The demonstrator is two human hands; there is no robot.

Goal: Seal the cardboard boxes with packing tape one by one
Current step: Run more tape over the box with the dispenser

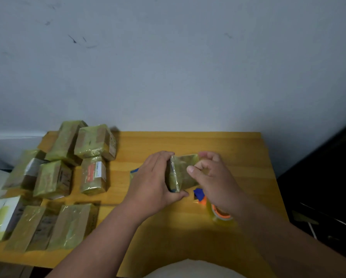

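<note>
Mid-wrap: left hand (155, 177) gripping box (183, 172), right hand (210, 175) pinching tape onto it — next, smoothing down, cutting from roll (221, 214).

tape roll (221, 214) half hidden, box labels (95, 171) unreadable
</note>
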